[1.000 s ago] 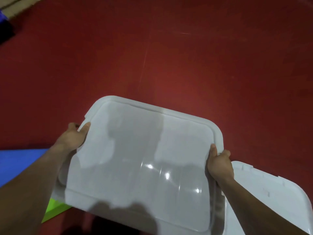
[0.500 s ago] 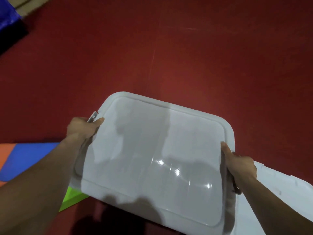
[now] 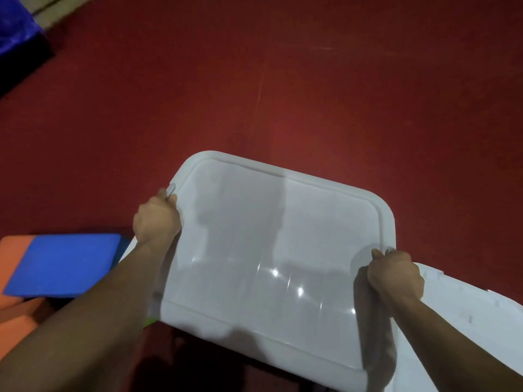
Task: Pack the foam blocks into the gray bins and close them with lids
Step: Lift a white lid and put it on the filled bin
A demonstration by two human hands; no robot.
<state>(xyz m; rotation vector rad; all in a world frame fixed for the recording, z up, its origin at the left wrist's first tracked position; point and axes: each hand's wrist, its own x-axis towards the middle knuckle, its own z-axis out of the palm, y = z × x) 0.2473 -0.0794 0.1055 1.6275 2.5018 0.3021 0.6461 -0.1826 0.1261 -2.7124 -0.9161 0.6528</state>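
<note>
Carried the lid (image 3: 271, 250) a little rightward since a second ago, clamped at opposite edges in the curled left hand (image 3: 156, 219) and right hand (image 3: 394, 274), low over the red floor (image 3: 283, 94) beside a blue foam block (image 3: 65, 264), probably to settle it onto a bin hidden beneath.

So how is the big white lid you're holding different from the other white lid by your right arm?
The glossy white plastic lid is gripped at its two short edges by the left hand and the right hand; no hand holds the other white plastic lid. The held one shows almost whole; the other is partly hidden behind it and the right arm. Both are white plastic.
</note>
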